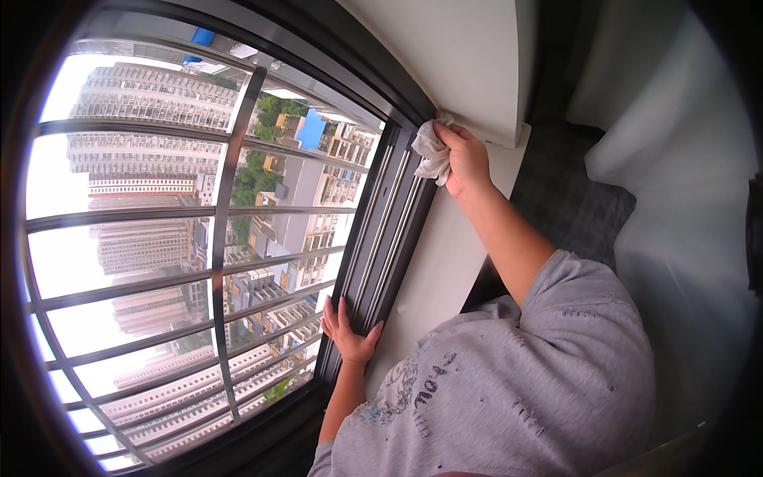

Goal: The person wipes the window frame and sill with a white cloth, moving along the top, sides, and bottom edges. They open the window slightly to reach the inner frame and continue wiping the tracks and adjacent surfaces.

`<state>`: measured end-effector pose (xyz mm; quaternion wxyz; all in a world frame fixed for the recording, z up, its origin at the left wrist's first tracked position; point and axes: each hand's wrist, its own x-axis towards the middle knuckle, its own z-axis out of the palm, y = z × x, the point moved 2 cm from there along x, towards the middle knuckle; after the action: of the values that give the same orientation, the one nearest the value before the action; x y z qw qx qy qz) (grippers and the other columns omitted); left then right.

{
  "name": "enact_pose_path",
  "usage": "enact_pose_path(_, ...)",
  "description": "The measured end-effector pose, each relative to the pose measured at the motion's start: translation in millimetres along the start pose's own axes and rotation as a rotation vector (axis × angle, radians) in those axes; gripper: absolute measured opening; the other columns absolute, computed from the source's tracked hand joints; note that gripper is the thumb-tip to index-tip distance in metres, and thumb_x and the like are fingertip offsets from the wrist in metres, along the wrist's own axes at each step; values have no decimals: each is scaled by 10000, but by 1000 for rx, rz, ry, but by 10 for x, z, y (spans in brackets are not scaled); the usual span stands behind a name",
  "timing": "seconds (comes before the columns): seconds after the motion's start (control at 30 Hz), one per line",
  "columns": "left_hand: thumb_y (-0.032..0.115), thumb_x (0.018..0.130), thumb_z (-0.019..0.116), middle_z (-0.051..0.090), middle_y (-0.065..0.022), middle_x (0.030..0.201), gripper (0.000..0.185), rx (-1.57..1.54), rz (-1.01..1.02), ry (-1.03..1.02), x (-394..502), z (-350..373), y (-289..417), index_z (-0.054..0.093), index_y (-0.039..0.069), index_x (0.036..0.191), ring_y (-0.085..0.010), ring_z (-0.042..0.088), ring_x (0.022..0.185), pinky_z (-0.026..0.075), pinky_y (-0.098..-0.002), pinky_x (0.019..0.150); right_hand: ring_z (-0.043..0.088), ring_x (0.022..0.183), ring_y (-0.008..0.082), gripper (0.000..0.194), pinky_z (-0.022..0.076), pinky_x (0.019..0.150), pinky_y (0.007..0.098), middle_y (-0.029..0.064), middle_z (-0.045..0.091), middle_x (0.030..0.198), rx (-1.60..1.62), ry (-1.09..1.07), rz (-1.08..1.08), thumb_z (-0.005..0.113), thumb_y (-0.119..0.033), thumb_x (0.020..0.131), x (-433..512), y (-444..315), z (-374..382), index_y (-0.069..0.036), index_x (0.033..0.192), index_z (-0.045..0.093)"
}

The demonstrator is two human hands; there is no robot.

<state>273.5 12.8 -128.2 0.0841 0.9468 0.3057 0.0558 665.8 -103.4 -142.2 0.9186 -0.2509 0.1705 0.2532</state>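
Note:
A crumpled whitish cloth (432,149) is pinched in my right hand (468,158). It lies against the dark window frame (405,113) at the corner where the sliding tracks (381,220) end. Part of the cloth is hidden under my fingers. Lower down the same tracks, my left hand (351,337) rests with its fingers spread and holds nothing. Its fingertips reach the outer edge of the frame, and the thumb points towards the inner sill.
A pale window sill (444,238) runs between the frame and my body. Metal bars (220,238) cross the window opening, with high-rise buildings (149,95) outside. A white wall (459,53) adjoins the frame. Light curtain-like fabric (673,179) hangs at the right beside dark checked fabric (560,173).

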Motion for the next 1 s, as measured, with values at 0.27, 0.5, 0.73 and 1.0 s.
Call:
enact_pose_path(0.27,503,592,804,279,-213,1534,1026,7,19,13,4,7,-10,390,113,1446,-400,283,1402,133,-575,1121,658,808,162,143,544,722,308,71,679,910,-30,-3,-21,661,-105,900,11,-17,-1,12,981,646)
enact_pose_path(0.5,517,591,801,285,-221,1529,1030,2,7,2,9,3,-12,395,105,1442,-400,285,1401,128,-571,1124,644,747,155,117,537,663,299,55,671,862,-33,-75,-19,649,-125,912,111,-3,-69,-11,939,660)
enact_pose_path(0.73,524,592,799,282,-222,1530,1031,2,11,3,14,-3,-13,396,97,1440,-402,278,1405,124,-574,1126,613,662,169,181,496,583,314,92,665,823,-87,48,98,662,-129,884,89,-48,-101,35,961,660)
enact_pose_path(1.0,497,601,802,263,-209,1542,1015,6,-5,-9,3,4,-11,386,116,1445,-399,271,1409,119,-581,1129,586,644,166,175,476,568,311,95,644,795,-109,-58,19,646,-120,885,71,-100,10,43,949,649)
